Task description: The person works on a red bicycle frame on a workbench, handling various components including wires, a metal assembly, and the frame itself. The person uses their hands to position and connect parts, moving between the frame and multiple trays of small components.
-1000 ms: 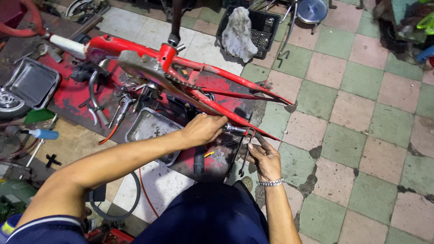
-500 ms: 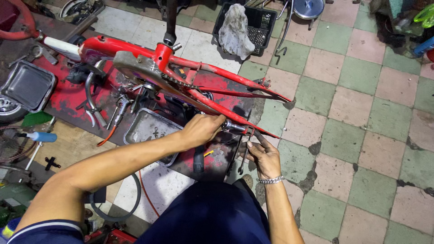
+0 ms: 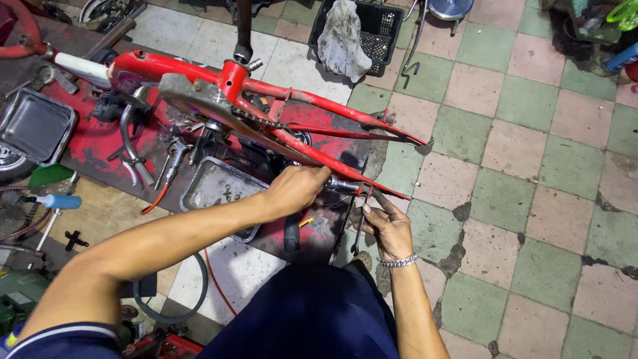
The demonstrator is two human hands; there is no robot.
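At the far left we see a square metal tray (image 3: 34, 125) lying on the dark floor mat, and under it a green triangular piece (image 3: 48, 175) and a tool with a light blue handle (image 3: 58, 201). Further right a second metal tray (image 3: 216, 188) lies on the red mat (image 3: 100, 143), below the red bicycle frame (image 3: 292, 100), which stretches across the view with its rear end pointing right. Our left hand (image 3: 298, 189) is closed around a short metal tool (image 3: 340, 184) that touches the lower rear tube of the frame. Just beside it, our right hand (image 3: 387, 226), with a silver bracelet (image 3: 397, 262) on the wrist, pinches with narrow fingers a thin wrench (image 3: 359, 229) that hangs down near the frame end. Behind, a black plastic crate (image 3: 382, 30) holds a grey rag (image 3: 342, 38), on the green and pink tile floor (image 3: 531, 166).
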